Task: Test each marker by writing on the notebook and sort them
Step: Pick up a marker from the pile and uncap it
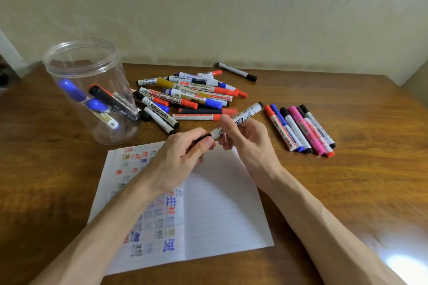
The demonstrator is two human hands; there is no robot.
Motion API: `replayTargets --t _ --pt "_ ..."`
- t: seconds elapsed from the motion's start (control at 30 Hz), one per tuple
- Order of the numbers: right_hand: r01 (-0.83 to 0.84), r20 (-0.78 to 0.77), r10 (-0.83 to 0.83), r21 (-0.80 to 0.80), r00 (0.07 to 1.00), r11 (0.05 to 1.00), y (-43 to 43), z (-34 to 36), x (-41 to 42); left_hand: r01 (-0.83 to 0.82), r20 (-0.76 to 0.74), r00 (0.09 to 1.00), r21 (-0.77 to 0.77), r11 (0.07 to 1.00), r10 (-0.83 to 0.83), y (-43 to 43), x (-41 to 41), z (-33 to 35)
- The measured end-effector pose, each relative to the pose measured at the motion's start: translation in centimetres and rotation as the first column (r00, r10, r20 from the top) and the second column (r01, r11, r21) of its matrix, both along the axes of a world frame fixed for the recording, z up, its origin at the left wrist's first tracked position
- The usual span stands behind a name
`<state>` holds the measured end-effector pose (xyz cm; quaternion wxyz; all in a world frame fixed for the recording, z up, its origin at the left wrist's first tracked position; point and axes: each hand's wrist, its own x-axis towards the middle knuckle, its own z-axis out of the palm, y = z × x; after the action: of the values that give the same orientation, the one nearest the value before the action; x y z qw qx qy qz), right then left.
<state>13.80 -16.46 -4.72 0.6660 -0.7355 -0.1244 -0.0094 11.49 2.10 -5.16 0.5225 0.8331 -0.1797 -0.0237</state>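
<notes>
A white marker with black ends (243, 117) is held above the open notebook (222, 203). My right hand (243, 136) grips its white barrel, thumb on top. My left hand (180, 157) pinches the black cap end at the lower left. The notebook's left page carries many test marks in blue, red and black; its right page is nearly blank. A loose pile of markers (190, 96) lies behind the notebook. To the right, a row of several markers (301, 129) lies side by side.
A clear plastic jar (90, 90) stands at the left with a few blue and black markers inside. One black-capped marker (238, 71) lies alone near the wall. Everything rests on a brown wooden table (347, 192); a bright glare spot shows at the lower right.
</notes>
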Motion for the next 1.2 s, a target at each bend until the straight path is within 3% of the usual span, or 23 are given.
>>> replayTargets --t 0.23,0.37,0.5,0.67,0.83,1.2 --pt "-0.002 0.031 0.004 -0.04 1.0 0.999 -0.2 0.2 0.0 0.084 -0.068 0.993 -0.121 0.989 -0.093 0.3 -0.1 0.7" --pt "-0.005 0.046 0.008 -0.051 0.999 0.999 -0.2 0.3 0.1 0.079 -0.083 0.993 -0.111 0.991 -0.089 0.3 0.0 0.5" --pt "0.031 0.03 -0.029 -0.041 0.999 0.999 0.1 0.2 0.0 -0.036 0.129 0.991 0.164 0.986 0.015 0.4 0.0 -0.3" --pt "0.096 -0.052 -0.095 0.019 0.994 0.995 0.7 -0.2 -0.1 -0.14 0.314 0.947 0.197 0.97 0.073 0.4 0.3 -0.4" --pt "0.115 -0.093 -0.113 0.018 0.989 0.993 1.0 -0.5 -0.3 -0.268 0.452 0.889 0.395 0.879 0.068 0.1 0.2 -0.5" --pt "0.08 -0.074 -0.077 0.045 0.994 0.996 0.5 -0.5 0.3 -0.096 0.299 0.954 0.295 0.951 0.004 0.6 0.4 -0.2"
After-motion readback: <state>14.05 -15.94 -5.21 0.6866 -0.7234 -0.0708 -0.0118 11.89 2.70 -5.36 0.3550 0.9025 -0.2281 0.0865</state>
